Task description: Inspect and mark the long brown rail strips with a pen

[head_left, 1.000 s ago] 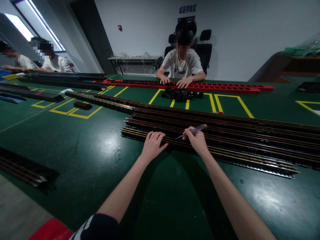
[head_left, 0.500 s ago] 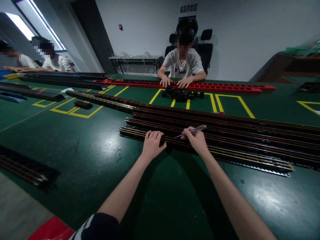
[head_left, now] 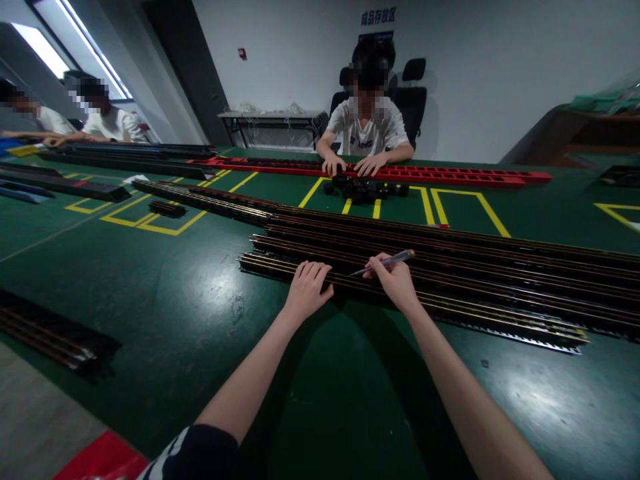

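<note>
My left hand [head_left: 307, 290] lies over the nearest long black strip [head_left: 470, 317], which has brass-coloured lines along it. Its fingers rest on the strip's top, with the thumb stretched out to the right. Closed round a slim screwdriver [head_left: 393, 260] is my right hand [head_left: 396, 283]; the tool has a pale see-through handle and a thin shaft. The shaft points left and down, its tip at the strips just right of my left hand. Whether the tip touches is too small to tell. More long black strips [head_left: 500, 267] lie side by side behind this one.
Across the green table [head_left: 180, 293], a person [head_left: 370, 127] has both hands on a long red rack [head_left: 450, 175], beside a pile of black parts [head_left: 363, 190]. Another strip bundle [head_left: 50, 333] lies at left. Two people sit at far left near dark channels [head_left: 125, 163].
My two hands and the screwdriver stay almost in place. The co-worker's hand on the left of the red rack has shifted slightly right, toward the black parts.
</note>
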`<state>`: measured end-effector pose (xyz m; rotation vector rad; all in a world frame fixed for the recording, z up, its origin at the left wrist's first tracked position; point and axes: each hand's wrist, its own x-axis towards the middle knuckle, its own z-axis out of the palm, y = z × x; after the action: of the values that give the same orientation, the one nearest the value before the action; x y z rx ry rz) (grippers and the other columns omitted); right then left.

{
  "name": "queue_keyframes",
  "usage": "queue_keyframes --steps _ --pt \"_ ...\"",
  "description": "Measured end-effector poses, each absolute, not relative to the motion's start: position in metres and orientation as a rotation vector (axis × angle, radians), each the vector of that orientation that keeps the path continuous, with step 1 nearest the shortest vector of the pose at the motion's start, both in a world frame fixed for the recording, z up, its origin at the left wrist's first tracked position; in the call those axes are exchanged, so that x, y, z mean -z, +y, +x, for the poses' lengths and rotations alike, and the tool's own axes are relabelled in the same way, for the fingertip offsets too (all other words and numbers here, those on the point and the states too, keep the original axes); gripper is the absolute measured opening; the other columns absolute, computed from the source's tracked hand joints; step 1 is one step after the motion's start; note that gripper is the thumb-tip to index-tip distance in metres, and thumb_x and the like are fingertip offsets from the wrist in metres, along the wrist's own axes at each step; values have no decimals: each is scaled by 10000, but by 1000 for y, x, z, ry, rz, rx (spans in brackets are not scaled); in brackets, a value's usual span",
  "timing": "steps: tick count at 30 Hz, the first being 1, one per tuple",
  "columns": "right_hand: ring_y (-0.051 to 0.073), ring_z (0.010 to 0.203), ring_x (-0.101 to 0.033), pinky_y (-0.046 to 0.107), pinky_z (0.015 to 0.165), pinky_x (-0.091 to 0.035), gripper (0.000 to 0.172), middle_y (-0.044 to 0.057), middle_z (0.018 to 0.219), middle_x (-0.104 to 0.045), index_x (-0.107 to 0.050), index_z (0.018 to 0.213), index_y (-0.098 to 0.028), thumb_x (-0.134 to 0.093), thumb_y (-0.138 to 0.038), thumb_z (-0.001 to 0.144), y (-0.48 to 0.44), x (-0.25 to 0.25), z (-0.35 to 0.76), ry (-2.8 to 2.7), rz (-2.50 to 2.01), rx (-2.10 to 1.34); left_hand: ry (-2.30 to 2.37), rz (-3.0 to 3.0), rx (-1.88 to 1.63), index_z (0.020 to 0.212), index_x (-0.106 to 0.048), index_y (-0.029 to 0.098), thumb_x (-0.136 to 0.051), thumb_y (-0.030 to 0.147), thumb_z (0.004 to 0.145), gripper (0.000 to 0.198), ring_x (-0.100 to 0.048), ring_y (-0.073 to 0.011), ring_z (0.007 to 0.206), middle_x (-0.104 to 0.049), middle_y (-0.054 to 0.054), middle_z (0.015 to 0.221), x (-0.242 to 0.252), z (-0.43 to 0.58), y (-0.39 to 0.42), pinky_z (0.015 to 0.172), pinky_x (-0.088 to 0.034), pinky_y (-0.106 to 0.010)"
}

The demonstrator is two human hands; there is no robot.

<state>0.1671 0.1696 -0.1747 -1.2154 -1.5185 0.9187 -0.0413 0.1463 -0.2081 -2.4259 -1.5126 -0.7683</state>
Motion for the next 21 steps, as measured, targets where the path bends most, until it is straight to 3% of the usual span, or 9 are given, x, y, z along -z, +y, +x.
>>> queue_keyframes --steps 21 --pt "196 613 -663 331 698 -512 347 38 594 -687 -605 674 -205 -544 -513 823 171 176 168 -1525 -1241 -910 -1528 -2417 745 1145 -587 192 -449 86 806 382 -577 -234 1096 -654 -75 1120 209 -43 147 1077 -366 -456"
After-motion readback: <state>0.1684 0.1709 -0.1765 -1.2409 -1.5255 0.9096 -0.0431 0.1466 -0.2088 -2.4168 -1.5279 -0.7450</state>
